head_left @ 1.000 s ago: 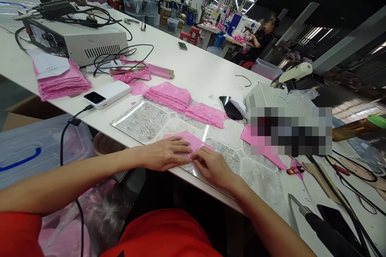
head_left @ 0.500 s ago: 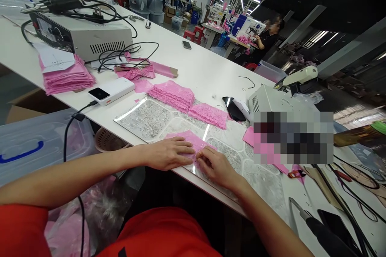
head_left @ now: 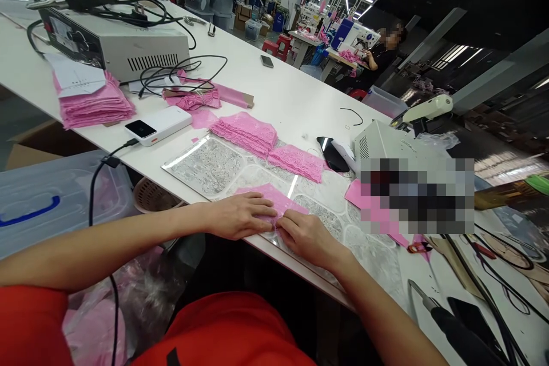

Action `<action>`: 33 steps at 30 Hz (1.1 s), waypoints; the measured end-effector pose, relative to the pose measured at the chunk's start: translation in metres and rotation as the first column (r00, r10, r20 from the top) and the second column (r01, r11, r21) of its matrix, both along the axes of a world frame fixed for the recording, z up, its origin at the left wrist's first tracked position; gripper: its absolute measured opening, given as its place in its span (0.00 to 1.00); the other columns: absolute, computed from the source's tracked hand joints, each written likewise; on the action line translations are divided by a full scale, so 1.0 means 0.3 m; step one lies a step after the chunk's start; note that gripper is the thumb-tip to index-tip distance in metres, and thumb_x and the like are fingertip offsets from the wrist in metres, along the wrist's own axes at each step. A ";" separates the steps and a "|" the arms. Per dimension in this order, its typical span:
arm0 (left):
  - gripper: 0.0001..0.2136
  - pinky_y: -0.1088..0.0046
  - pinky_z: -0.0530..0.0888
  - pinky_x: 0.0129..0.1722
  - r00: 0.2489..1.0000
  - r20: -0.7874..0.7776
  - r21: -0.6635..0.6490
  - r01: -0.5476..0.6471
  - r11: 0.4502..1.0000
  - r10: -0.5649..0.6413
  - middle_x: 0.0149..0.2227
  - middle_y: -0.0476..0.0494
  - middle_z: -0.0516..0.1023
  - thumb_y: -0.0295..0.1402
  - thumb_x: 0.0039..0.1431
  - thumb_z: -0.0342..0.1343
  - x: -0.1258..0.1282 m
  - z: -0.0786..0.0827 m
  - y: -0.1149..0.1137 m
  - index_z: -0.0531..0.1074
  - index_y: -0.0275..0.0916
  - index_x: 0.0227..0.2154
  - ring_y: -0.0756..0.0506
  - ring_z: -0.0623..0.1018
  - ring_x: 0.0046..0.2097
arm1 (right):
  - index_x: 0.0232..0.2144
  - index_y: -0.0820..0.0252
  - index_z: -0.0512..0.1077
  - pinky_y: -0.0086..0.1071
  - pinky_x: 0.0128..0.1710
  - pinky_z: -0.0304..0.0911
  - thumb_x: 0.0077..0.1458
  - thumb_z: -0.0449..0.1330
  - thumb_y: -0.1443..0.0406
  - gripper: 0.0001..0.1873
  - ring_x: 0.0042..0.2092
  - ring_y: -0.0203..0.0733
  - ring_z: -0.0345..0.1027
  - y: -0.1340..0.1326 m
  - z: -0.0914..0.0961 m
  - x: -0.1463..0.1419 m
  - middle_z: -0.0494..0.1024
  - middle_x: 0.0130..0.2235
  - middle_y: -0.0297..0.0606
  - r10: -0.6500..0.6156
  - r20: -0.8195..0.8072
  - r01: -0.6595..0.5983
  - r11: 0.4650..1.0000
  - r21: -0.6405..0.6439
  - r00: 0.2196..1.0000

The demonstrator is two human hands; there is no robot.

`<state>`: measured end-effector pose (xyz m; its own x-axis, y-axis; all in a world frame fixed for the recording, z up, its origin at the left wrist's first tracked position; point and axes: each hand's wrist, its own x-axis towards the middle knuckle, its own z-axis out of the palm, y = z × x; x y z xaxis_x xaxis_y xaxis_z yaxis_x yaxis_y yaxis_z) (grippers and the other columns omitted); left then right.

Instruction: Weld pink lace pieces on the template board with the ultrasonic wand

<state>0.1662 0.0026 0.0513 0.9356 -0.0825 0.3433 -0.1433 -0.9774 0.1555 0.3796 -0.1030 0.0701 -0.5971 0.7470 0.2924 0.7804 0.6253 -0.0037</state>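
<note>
A pink lace piece lies on a shiny patterned work plate at the table's near edge. My left hand rests flat on the lace's left part, fingers stretched out. My right hand touches the lace's near right edge with its fingertips pressed together on the fabric. Beyond them sit two stacks of pink lace, a larger one and a smaller one.
A white power bank with a cable lies to the left, a grey control box and another pink stack beyond it. A black-handled tool and cables lie at right. A clear bin stands below. A person sits at a far sewing machine.
My hands stay on the lace piece with only small finger movements; the view has shifted slightly.
</note>
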 end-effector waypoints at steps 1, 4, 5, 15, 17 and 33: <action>0.14 0.58 0.64 0.60 1.000 0.004 0.003 -0.002 1.000 0.002 0.55 0.36 0.73 0.33 0.67 0.46 0.000 -0.001 -0.001 0.73 0.41 0.50 0.40 0.71 0.58 | 0.30 0.61 0.69 0.28 0.25 0.55 0.60 0.51 0.70 0.09 0.27 0.33 0.63 0.001 0.000 -0.002 0.73 0.28 0.36 0.005 0.016 -0.005 1.000 0.026 1.000; 0.14 0.57 0.65 0.59 1.000 0.030 0.006 0.005 1.000 -0.005 0.54 0.35 0.74 0.33 0.67 0.45 0.002 -0.002 -0.002 0.74 0.40 0.48 0.39 0.72 0.57 | 0.28 0.61 0.68 0.29 0.25 0.54 0.59 0.52 0.71 0.09 0.26 0.33 0.63 0.003 -0.004 -0.007 0.72 0.27 0.35 0.007 0.023 -0.008 0.997 0.076 1.000; 0.14 0.57 0.66 0.59 0.999 0.039 0.008 0.009 1.000 -0.009 0.53 0.35 0.74 0.33 0.68 0.45 0.003 -0.001 -0.002 0.74 0.39 0.48 0.39 0.72 0.57 | 0.28 0.61 0.68 0.29 0.25 0.54 0.59 0.52 0.71 0.09 0.26 0.33 0.63 0.004 -0.007 -0.007 0.72 0.26 0.35 0.001 0.010 -0.002 0.997 0.079 1.000; 0.14 0.59 0.65 0.59 0.999 0.034 0.015 0.003 1.000 -0.003 0.52 0.36 0.75 0.33 0.67 0.45 0.006 0.001 -0.003 0.75 0.40 0.47 0.40 0.72 0.57 | 0.30 0.60 0.69 0.25 0.27 0.57 0.56 0.53 0.71 0.06 0.27 0.31 0.62 0.003 -0.003 0.003 0.72 0.28 0.34 -0.058 -0.128 0.040 0.990 -0.135 0.990; 0.14 0.58 0.65 0.59 0.999 0.037 0.018 0.003 1.000 -0.004 0.52 0.36 0.75 0.33 0.67 0.45 0.005 0.002 -0.004 0.75 0.40 0.47 0.40 0.72 0.57 | 0.30 0.60 0.69 0.25 0.27 0.56 0.56 0.53 0.71 0.06 0.27 0.31 0.62 0.006 -0.001 0.001 0.72 0.27 0.34 -0.043 -0.097 0.031 0.992 -0.123 0.994; 0.14 0.59 0.65 0.59 0.998 0.068 0.007 0.001 1.000 -0.001 0.51 0.36 0.76 0.33 0.67 0.47 0.008 -0.010 -0.004 0.75 0.41 0.48 0.39 0.72 0.57 | 0.29 0.59 0.68 0.25 0.28 0.58 0.52 0.53 0.73 0.06 0.27 0.31 0.61 0.014 0.008 -0.001 0.70 0.28 0.33 -0.133 -0.169 0.078 0.951 -0.299 0.977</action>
<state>0.1687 0.0013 0.0482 0.9099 -0.0859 0.4059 -0.1541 -0.9783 0.1385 0.3794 -0.0989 0.0724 -0.4662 0.8715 0.1524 0.8103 0.4897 -0.3220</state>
